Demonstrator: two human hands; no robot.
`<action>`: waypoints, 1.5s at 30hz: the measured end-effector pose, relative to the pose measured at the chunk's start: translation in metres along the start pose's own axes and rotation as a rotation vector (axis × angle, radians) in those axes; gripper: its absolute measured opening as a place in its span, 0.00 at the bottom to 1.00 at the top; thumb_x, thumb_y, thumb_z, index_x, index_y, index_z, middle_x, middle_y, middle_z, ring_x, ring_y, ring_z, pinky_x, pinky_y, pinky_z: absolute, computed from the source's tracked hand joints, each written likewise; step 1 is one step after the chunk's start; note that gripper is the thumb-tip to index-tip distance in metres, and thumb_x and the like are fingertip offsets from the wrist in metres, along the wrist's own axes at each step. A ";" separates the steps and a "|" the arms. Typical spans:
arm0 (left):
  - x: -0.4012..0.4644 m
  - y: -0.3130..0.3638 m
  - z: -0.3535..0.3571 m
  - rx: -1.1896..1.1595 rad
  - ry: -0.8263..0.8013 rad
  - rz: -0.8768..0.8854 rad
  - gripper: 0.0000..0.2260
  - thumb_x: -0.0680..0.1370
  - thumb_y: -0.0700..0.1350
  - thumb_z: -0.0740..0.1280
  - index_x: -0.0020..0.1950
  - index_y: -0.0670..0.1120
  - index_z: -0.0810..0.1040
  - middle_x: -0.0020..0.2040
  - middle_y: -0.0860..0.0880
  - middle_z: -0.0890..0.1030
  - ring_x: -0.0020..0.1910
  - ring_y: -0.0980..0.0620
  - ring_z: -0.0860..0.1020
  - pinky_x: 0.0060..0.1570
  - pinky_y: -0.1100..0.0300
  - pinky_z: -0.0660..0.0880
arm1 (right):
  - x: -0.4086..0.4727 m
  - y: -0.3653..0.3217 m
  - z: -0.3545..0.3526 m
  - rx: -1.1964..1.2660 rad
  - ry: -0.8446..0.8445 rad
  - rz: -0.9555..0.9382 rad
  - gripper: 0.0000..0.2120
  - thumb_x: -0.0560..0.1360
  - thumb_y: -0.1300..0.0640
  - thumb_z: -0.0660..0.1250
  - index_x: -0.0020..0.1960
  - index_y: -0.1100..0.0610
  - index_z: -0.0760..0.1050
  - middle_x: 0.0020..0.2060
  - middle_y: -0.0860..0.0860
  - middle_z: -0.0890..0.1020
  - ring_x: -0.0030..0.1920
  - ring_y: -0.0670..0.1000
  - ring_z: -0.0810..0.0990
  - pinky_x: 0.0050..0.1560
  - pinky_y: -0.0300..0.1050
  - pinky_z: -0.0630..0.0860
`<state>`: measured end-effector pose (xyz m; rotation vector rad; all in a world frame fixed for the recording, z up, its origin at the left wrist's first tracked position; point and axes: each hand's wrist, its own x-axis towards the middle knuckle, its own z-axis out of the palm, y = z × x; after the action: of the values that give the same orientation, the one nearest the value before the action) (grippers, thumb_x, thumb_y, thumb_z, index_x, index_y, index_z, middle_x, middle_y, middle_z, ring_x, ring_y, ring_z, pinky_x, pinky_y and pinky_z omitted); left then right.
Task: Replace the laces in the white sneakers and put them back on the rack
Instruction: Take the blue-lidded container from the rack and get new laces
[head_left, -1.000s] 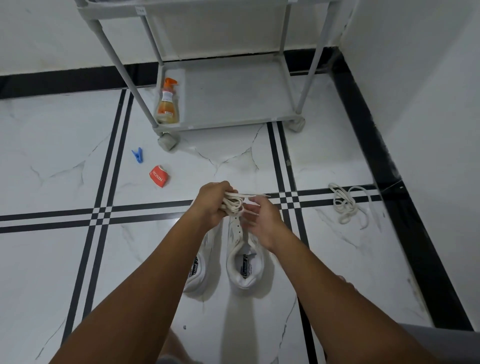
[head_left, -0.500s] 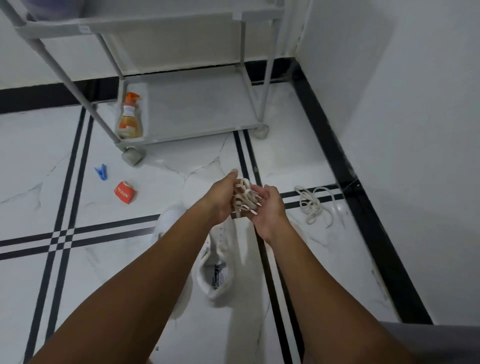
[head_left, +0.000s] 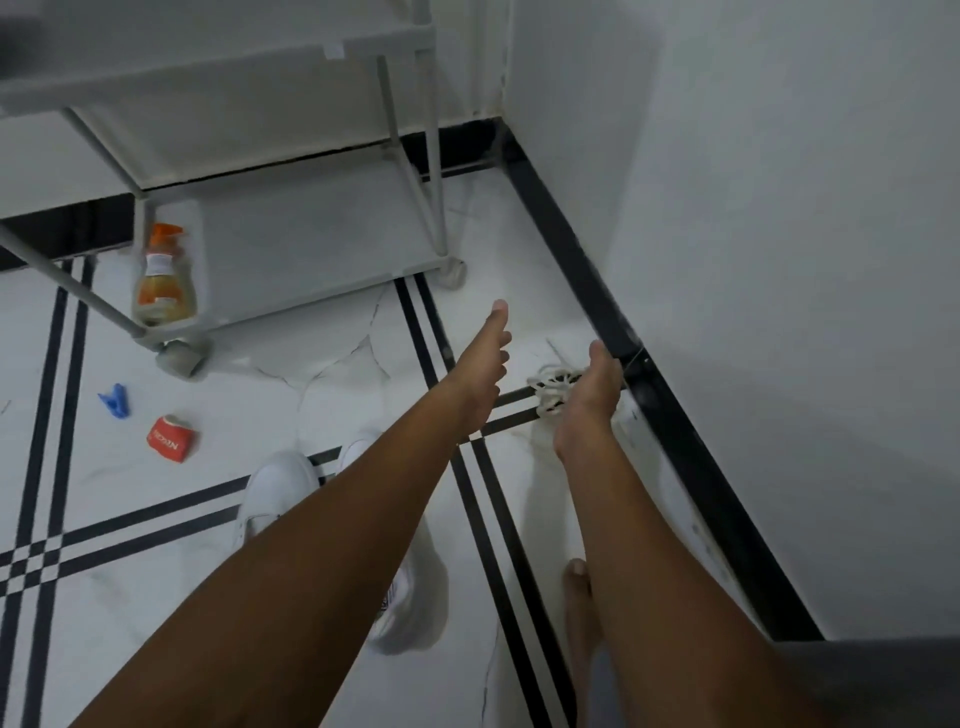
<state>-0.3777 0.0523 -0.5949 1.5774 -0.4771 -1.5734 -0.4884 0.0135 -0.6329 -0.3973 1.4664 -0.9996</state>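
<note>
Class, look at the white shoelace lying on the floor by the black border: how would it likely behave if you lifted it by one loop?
The shoelace lies in loose tangled loops, so it is probably floppy and would dangle. It looks thin, so likely light.

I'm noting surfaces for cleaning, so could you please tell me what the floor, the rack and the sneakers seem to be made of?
Floor: likely glossy marble-look tile, judging by its grey veining, black inlay stripes and soft reflections.
Rack: probably matte grey plastic or painted metal tubing on castors; the look leaves this open.
White sneakers: smooth, faintly shiny uppers, possibly leather or a synthetic.
</note>
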 end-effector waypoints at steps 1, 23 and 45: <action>0.001 -0.001 -0.009 -0.004 0.012 -0.002 0.39 0.78 0.73 0.51 0.81 0.48 0.60 0.81 0.45 0.60 0.80 0.44 0.58 0.78 0.43 0.53 | -0.002 0.002 0.004 -0.021 -0.012 -0.024 0.30 0.77 0.42 0.62 0.77 0.50 0.64 0.73 0.51 0.69 0.68 0.56 0.74 0.63 0.54 0.73; -0.056 0.138 -0.208 -0.017 0.232 -0.012 0.38 0.78 0.73 0.48 0.78 0.49 0.67 0.78 0.43 0.65 0.76 0.42 0.64 0.76 0.41 0.59 | -0.107 -0.046 0.214 -0.392 -0.858 0.291 0.28 0.82 0.40 0.58 0.75 0.56 0.69 0.67 0.56 0.76 0.62 0.56 0.79 0.65 0.58 0.77; -0.308 0.344 -0.294 0.191 0.570 0.060 0.23 0.84 0.63 0.49 0.58 0.51 0.77 0.51 0.53 0.78 0.51 0.55 0.77 0.49 0.60 0.71 | -0.392 -0.200 0.373 -0.574 -0.836 0.432 0.20 0.83 0.47 0.55 0.68 0.56 0.73 0.55 0.56 0.79 0.47 0.54 0.80 0.42 0.49 0.78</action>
<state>-0.0437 0.1730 -0.1779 2.0381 -0.3570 -0.9862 -0.1310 0.0689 -0.1833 -0.7590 0.9624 -0.0028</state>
